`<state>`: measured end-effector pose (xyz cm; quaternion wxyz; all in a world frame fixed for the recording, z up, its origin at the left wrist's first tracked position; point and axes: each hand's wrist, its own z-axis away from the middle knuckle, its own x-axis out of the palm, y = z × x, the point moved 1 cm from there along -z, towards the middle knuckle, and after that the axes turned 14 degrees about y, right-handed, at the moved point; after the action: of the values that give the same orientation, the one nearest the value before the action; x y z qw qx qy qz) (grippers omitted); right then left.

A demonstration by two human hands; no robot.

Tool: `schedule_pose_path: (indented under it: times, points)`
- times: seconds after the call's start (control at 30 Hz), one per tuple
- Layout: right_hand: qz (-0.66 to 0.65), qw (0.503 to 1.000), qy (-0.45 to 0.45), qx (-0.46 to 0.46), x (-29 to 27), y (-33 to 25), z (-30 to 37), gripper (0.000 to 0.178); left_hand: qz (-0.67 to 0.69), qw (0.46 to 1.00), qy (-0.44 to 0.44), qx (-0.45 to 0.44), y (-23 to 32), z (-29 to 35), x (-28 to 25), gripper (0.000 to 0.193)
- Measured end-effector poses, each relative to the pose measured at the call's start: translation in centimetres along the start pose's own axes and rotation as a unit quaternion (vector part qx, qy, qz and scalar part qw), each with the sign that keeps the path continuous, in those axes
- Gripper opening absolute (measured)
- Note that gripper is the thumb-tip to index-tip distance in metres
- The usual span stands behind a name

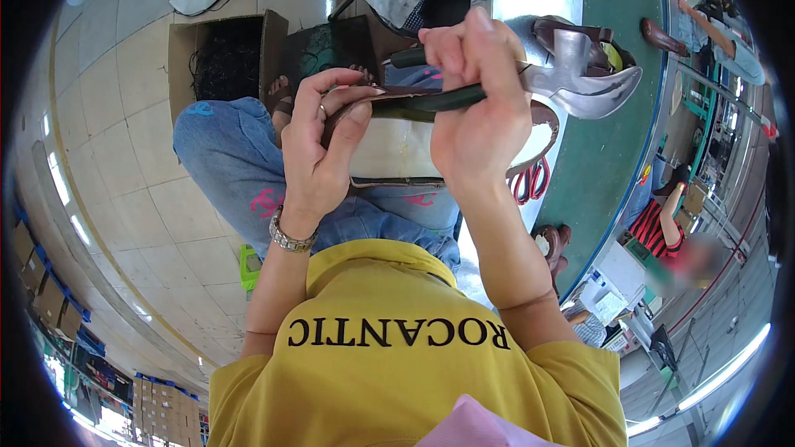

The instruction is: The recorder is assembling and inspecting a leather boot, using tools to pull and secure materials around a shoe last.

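Observation:
A brown shoe lies sole up across my lap, its pale underside bordered by a dark edge. My left hand grips its left end, thumb on the underside and fingers over the far edge. My right hand is closed around a pair of lasting pliers with a shiny metal hammer-shaped head and dark green handles. The head points right, above the shoe. The handles are spread apart, and one runs along the shoe's far edge toward my left fingers. My right hand hides the shoe's middle and part of the handles.
Right of my lap is a metal and green bench with red-handled scissors, brown shoes and more shoes behind the pliers. A cardboard box with dark scraps stands beyond my left knee. Co-workers sit farther right.

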<state>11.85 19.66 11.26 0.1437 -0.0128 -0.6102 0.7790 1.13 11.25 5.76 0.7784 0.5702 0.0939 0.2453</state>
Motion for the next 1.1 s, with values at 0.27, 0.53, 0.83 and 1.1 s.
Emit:
schedule_pose_path:
  times: [0.27,0.53,0.83,1.1]
  points:
    - [-0.122,0.991,0.035,0.038,-0.1,0.6,0.0,0.032,-0.001,0.999,-0.002,0.032,0.0,0.3,-0.5,0.027]
    - [0.018,0.997,-0.002,-0.081,0.1,-0.6,1.0,0.031,-0.036,0.999,-0.016,0.008,0.6,1.0,-0.6,0.030]
    - [0.018,0.999,-0.044,0.027,1.0,0.0,0.7,0.031,-0.050,0.998,-0.032,0.029,0.3,1.1,-1.1,0.032]
    - [0.013,0.996,-0.080,0.028,0.3,0.4,-0.1,0.032,-0.047,0.997,-0.043,0.053,0.1,1.1,-1.2,0.032]
